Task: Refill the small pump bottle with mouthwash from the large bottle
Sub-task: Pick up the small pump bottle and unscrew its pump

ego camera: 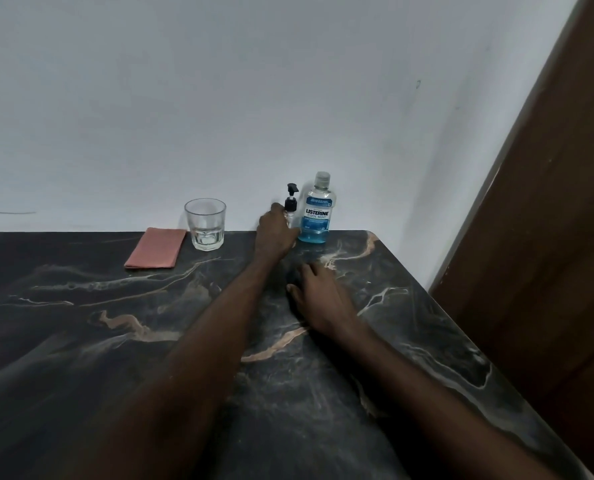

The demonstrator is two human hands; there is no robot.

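Note:
A small clear pump bottle [291, 202] with a black pump head stands at the back of the dark marble table [80, 323], against the white wall. My left hand [274, 233] is wrapped around its body, hiding most of it. Right beside it stands the large mouthwash bottle [317, 211], blue liquid inside, blue label, clear cap on. My right hand [318, 297] rests flat on the table nearer to me, fingers spread, holding nothing.
A clear drinking glass [205, 225] with a little water stands left of the bottles. A folded pink cloth [157, 248] lies left of the glass. The table's right edge runs along a brown wooden door [548, 237].

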